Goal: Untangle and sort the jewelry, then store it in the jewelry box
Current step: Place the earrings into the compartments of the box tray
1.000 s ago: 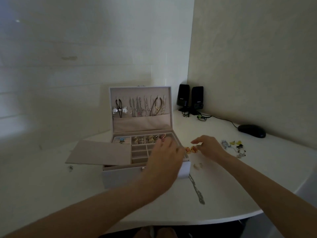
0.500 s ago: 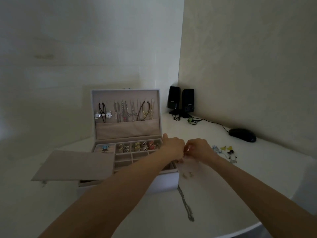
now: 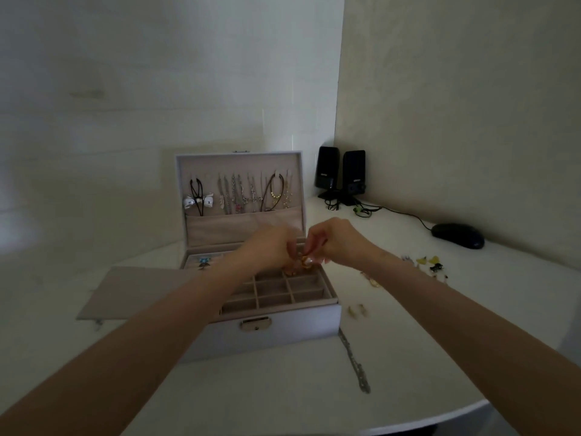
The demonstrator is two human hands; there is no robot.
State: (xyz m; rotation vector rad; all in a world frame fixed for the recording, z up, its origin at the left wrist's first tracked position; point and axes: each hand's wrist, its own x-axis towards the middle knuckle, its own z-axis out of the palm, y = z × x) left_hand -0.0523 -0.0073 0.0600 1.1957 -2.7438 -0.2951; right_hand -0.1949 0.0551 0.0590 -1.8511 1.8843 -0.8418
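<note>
Beige cloth lines my jewelry box (image 3: 283, 338), which stands open on the counter (image 3: 408, 357). A lot is put away already. Necklaces (image 3: 245, 196) hang in a row inside the lid, and a blue piece (image 3: 203, 262) sits in a back slot on the left. The small square slots at the front look bare. My arms hide some back slots, so I cannot tell what is in those.

Some things are not in the box yet. A silver chain (image 3: 353, 361) lies on the counter by the front right corner of the box. A pale little pair (image 3: 356, 309) lies just beside the right wall. Farther right are a gold bit (image 3: 371, 280) and a bunch of yellow and black bits (image 3: 429, 264). So I think I am past the middle, but not done.

My left hand (image 3: 270, 250) and my right hand (image 3: 336, 243) meet over the back right of the tray. Both have their fingers curled in, and both pinch one small orange piece (image 3: 301, 262) at the tips. It is held up over the slots, not lying in one. It is too blurry to say if it is one thing or two stuck together.
</note>
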